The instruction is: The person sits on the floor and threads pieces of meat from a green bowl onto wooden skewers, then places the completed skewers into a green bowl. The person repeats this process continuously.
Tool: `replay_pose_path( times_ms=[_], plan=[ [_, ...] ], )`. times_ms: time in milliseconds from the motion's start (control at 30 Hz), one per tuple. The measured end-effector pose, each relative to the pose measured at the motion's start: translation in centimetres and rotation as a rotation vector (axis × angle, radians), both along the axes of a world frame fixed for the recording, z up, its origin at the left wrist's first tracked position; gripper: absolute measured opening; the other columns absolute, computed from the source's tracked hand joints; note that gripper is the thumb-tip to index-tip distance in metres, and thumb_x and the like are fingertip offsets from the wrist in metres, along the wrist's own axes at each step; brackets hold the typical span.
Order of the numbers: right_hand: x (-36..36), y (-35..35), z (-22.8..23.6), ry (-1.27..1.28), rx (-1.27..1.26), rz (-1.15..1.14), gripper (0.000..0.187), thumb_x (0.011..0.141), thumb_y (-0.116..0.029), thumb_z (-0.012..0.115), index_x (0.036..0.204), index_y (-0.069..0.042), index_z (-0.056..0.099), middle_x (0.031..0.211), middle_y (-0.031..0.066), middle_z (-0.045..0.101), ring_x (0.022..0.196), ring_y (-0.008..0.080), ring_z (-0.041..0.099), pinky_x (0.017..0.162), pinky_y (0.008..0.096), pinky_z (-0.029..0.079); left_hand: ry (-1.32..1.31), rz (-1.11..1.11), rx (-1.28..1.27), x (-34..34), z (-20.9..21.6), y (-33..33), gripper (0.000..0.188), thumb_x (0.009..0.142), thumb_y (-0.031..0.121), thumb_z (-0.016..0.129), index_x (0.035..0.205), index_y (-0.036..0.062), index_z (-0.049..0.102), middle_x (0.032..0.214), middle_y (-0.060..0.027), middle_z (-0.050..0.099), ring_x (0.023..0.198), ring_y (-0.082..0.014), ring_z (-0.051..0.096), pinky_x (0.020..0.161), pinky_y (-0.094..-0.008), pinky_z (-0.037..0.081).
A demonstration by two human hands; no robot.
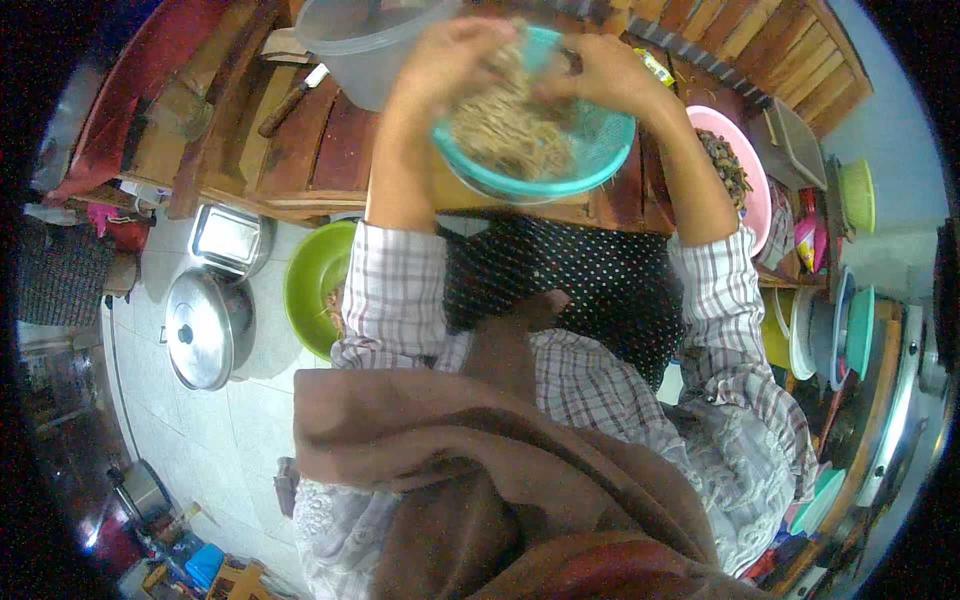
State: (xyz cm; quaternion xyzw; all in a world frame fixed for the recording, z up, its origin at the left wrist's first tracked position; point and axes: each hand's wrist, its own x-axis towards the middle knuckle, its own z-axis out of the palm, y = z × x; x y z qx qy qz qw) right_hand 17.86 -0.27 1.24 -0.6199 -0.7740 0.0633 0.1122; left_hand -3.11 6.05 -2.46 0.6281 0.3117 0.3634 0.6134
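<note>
A teal colander (618, 150) stands on the wooden table in front of me, holding a heap of pale beige shreds (505, 135), plant-like or dried food, whose exact kind I cannot make out. Over its far left part my left hand (462, 62) reaches in, fingertips at the top of the heap. My right hand (605, 75) comes over the far right rim, its fingers bent down into the colander beside the shreds. Motion smears the fingers of both hands, so whether strands are gripped does not show.
Behind my left hand is a translucent plastic tub (365, 50); a knife (292, 102) lies left of it. A pink basin (757, 190) with dark pieces stands right. On the floor are a green basin (305, 290) and a lidded metal pot (205, 330).
</note>
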Motion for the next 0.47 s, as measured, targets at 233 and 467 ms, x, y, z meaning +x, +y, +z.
replay_pose_path(
  times_ms=[233,467],
  plan=[
    [-1.4,5.7,-2.6,0.067,-0.106,0.360,0.068,0.068,-0.043,0.078,0.120,-0.004,0.057,0.109,0.0202,0.065,0.097,0.0342,0.064,0.087,0.0425,0.048,0.135,0.248,0.222,-0.9,-0.6,1.3,0.035,0.091,0.036,0.062,0.098,0.0028,0.071,0.079,-0.0013,0.067,0.070,-0.0078,0.058,0.062,-0.0245,0.047],
    [-2.1,5.7,-1.5,0.101,-0.019,0.284,0.055,0.078,-0.027,0.074,0.126,-0.006,0.055,0.122,0.0176,0.061,0.111,0.0283,0.060,0.099,0.0425,0.043,0.416,0.470,0.673,-3.4,-3.0,3.4,0.042,0.088,0.046,0.061,0.097,0.0064,0.073,0.089,-0.0166,0.071,0.078,-0.0258,0.069,0.075,-0.0361,0.053]
  ],
)
